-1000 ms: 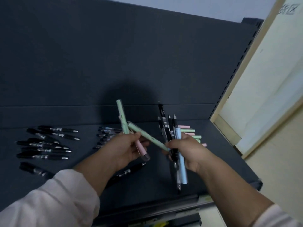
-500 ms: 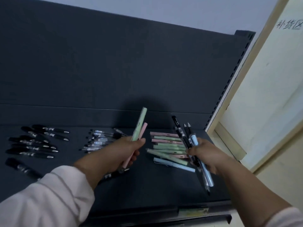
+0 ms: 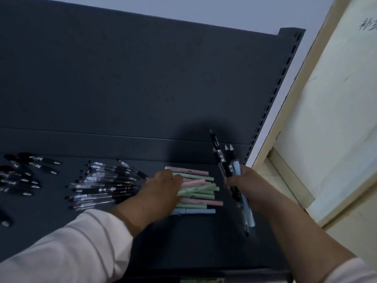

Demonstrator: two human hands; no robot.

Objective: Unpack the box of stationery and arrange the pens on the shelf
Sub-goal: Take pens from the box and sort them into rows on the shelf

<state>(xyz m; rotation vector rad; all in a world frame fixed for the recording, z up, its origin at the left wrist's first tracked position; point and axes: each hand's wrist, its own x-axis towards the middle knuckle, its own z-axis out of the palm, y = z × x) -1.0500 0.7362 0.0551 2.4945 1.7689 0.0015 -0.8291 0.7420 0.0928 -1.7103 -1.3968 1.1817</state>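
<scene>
On the dark shelf (image 3: 204, 237) lies a row of pastel pens (image 3: 201, 204) in pink, green and blue. My left hand (image 3: 161, 186) is down on the left ends of this row, back of the hand up. Its fingers curl over a green and a pink pen (image 3: 199, 185) that lie slightly askew on top. My right hand (image 3: 247, 188) hovers just right of the row. It grips a bundle of black pens and one light blue pen (image 3: 228, 166), which point up and away from me.
Left of the pastel row lies a group of clear-and-black pens (image 3: 102, 184), and further left a group of black pens (image 3: 22, 174). The shelf's back panel (image 3: 142, 78) rises behind. A slotted upright (image 3: 273, 103) and a pale wooden frame (image 3: 295, 123) bound the right side.
My left hand has come down and to the right, bringing its green and pink pens onto the pastel row. The right hand has kept its bundle. The camera has shifted.
</scene>
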